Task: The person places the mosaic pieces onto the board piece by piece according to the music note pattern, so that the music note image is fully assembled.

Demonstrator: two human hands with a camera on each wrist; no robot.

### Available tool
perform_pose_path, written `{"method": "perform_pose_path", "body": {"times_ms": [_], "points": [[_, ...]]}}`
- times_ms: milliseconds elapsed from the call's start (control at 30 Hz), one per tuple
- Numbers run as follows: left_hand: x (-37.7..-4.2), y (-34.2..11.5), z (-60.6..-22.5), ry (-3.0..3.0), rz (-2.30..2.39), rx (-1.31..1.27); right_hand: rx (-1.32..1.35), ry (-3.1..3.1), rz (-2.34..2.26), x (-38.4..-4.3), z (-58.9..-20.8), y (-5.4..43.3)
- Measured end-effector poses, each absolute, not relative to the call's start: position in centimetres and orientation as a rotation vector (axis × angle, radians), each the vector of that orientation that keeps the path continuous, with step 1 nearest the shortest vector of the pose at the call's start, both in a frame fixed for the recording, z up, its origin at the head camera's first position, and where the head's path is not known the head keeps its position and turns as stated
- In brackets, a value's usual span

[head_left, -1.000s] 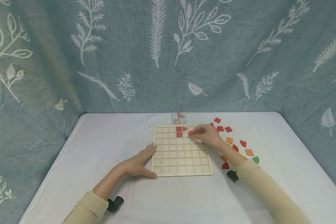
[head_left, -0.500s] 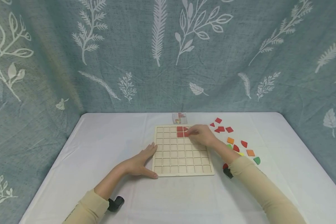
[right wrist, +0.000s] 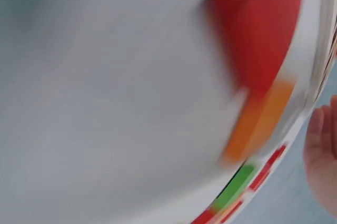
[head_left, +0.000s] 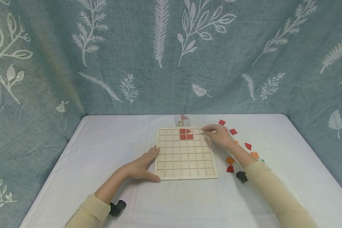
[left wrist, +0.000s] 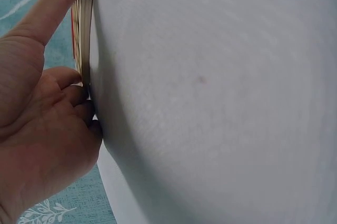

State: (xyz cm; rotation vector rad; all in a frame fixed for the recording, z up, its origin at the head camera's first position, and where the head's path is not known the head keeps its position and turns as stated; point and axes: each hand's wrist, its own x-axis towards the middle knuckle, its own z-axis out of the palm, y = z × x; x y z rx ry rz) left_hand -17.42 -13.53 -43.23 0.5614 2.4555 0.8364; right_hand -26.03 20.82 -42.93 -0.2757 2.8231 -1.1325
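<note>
A wooden grid board [head_left: 185,157] lies on the white table. In its upper rows, three red square tiles [head_left: 190,136] and a red triangle tile [head_left: 188,131] sit in neighbouring cells. My left hand [head_left: 142,165] rests along the board's left edge, fingers and thumb spread; the left wrist view shows this hand [left wrist: 47,103] touching the board's side [left wrist: 86,29]. Over the board's upper right edge is my right hand [head_left: 218,136], with no tile visible between its fingers. In the right wrist view the right hand [right wrist: 322,155] appears only partly, at the right edge.
Loose tiles lie right of the board: a red square [head_left: 233,131], an orange tile [head_left: 255,155], a red quarter-circle [head_left: 230,169] and others, some behind the right arm. A small picture card [head_left: 182,120] lies beyond the board. A patterned curtain [head_left: 171,82] hangs behind the table.
My right hand has set a red square tile beside the lower red square and let go, then moved right to the board's edge. The left hand has stayed still.
</note>
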Motion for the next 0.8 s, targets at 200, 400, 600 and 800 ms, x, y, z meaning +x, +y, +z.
{"method": "perform_pose_path", "body": {"times_ms": [200, 400, 600, 800], "points": [[-17.4, -13.5, -43.3, 2.465, 0.835, 0.556, -0.279, 2.951, -0.958, -26.0, -42.9, 24.9], [-17.5, -13.6, -43.3, 2.466, 0.832, 0.549, -0.432, 2.997, -0.846, -26.3, -43.3, 26.8], [-17.4, -13.5, -43.3, 2.463, 0.839, 0.550, -0.509, 3.011, -0.770, -26.7, -43.5, 27.2], [-17.5, -13.5, -43.3, 2.458, 0.846, 0.566, -0.431, 3.003, -0.807, -26.6, -43.5, 27.0]]}}
